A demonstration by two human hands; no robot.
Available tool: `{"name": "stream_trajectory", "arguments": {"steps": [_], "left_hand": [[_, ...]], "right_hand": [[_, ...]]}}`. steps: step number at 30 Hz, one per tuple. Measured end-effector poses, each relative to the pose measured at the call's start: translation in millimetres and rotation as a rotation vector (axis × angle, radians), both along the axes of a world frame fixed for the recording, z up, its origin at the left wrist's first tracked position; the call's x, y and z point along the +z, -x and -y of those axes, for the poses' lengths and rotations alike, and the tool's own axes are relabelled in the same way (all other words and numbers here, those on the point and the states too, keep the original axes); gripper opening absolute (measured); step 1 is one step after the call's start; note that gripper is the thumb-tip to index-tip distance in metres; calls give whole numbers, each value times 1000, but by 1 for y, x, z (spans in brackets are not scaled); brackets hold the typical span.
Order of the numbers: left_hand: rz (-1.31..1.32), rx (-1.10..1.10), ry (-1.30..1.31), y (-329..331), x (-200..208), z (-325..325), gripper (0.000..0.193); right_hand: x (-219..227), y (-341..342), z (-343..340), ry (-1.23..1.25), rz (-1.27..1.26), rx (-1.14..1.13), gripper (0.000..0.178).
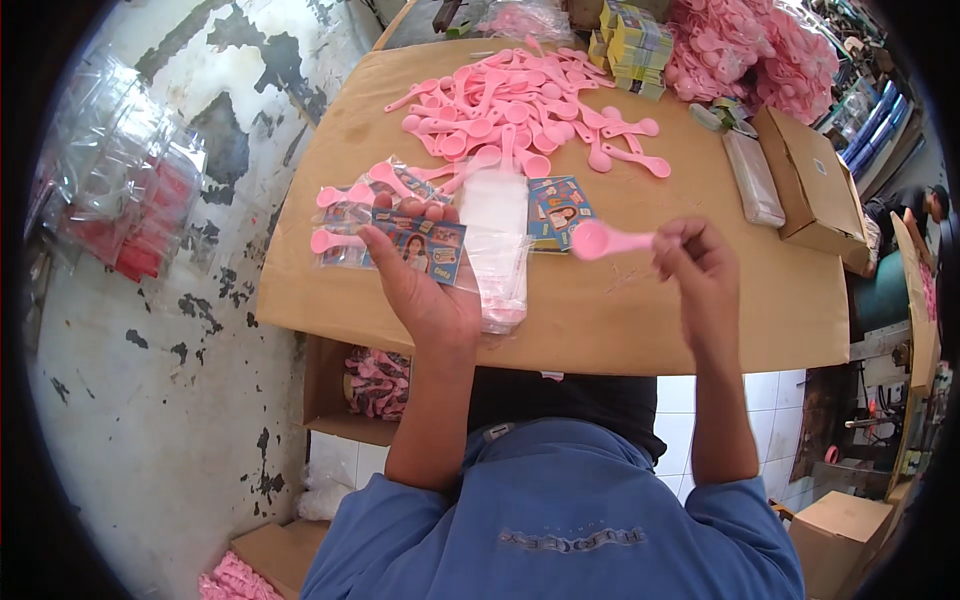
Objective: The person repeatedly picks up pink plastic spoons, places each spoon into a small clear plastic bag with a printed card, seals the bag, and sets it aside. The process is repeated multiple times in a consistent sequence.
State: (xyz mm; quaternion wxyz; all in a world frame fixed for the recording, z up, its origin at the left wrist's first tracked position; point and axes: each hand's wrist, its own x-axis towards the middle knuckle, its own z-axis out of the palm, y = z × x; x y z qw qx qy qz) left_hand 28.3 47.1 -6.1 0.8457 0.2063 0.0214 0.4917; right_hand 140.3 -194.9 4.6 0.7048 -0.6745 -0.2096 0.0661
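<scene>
Between the palm and thumb of my left hand (432, 290) is a blue printed card (432, 248), seemingly in a clear plastic bag. My right hand (700, 280) pinches the handle end of a pink measuring spoon (592, 240), its bowl pointing left. Between my hands lies a stack of clear plastic bags (495, 235). Beside it, a small stack of blue cards (560, 205) rests on the table. Left of my left hand are pink spoons bagged with cards (345, 215), partly hidden by my fingers. A large heap of loose pink spoons (500, 105) covers the table's far side.
The brown table (680, 320) carries an opened cardboard box (815, 185) and a clear packet (752, 175) at right. Yellow bundles (637, 45) and big bags of pink spoons (745, 50) stand behind. Plastic bags (130, 170) hang on the left wall. Under the table's left side sits a box (340, 425) of pink items.
</scene>
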Motion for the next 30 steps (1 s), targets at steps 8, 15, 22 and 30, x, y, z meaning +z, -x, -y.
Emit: {"name": "stream_trajectory", "arguments": {"steps": [8, 15, 22, 30], "left_hand": [[-4, -104, -87, 4, -3, 24, 47], [17, -215, -48, 5, -3, 36, 52], [46, -455, 35, 8, 0, 53, 51], [-74, -585, 58, 15, -9, 42, 43]], "right_hand": [[-19, 68, -40, -237, -320, 184, 12], [3, 80, -32, -261, -353, 429, 18], [-13, 70, -46, -158, -120, 331, 26], [-4, 73, -60, -32, 287, 97, 47]]}}
